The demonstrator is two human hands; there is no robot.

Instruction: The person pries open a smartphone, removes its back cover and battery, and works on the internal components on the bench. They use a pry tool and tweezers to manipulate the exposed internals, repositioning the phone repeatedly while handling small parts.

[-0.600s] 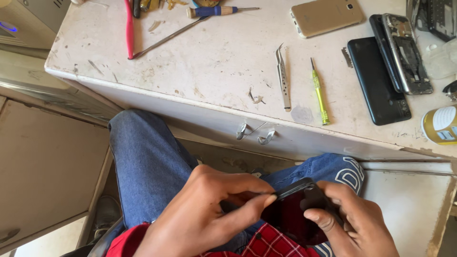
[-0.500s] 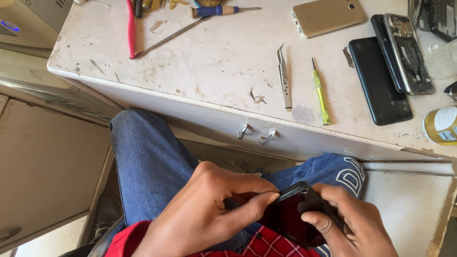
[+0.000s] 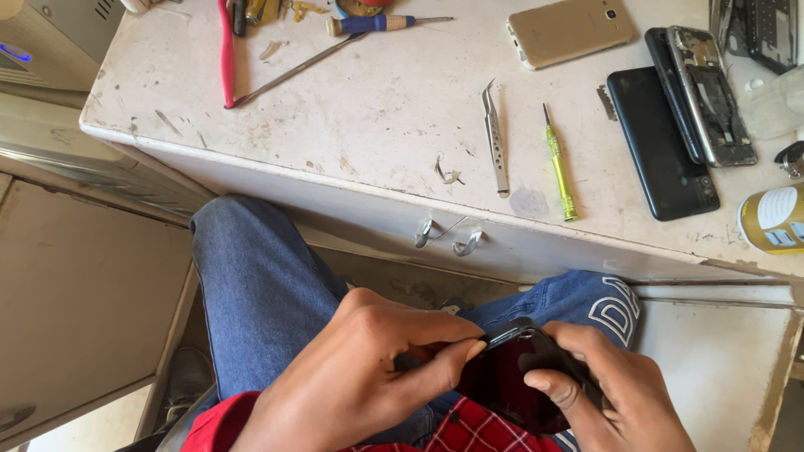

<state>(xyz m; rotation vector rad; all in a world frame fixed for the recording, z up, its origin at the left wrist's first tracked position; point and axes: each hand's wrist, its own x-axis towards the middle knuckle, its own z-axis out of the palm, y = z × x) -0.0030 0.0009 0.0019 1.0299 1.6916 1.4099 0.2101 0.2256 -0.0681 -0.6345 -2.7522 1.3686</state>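
On the far left of the desk (image 3: 377,125) lie a red tool (image 3: 225,50) and a thin metal rod (image 3: 289,74), with a blue-handled screwdriver (image 3: 381,23) near the top edge. Toward the middle, tweezers (image 3: 495,138) and a yellow-green screwdriver (image 3: 558,163) lie side by side, apart from each other. Farther right sit a gold phone (image 3: 569,31), a black phone (image 3: 661,142) and a bare phone frame (image 3: 710,96) that overlaps it.

Below the desk, over the lap, the left hand (image 3: 352,385) is closed on the upper left edge of a dark phone (image 3: 523,377), thumb and forefinger pinching right at the seam. The right hand (image 3: 611,393) wraps the phone from the right, thumb pressed on its face, fingers curled behind it.

By the look of it, the work in hand is prying: the nail seems set into the seam to part the cover from the body. Whether a gap has opened there I cannot tell. The next move would call for a steady counter-grip from the right hand while the left works along the edge, gently, since a hard twist could crack the shell.
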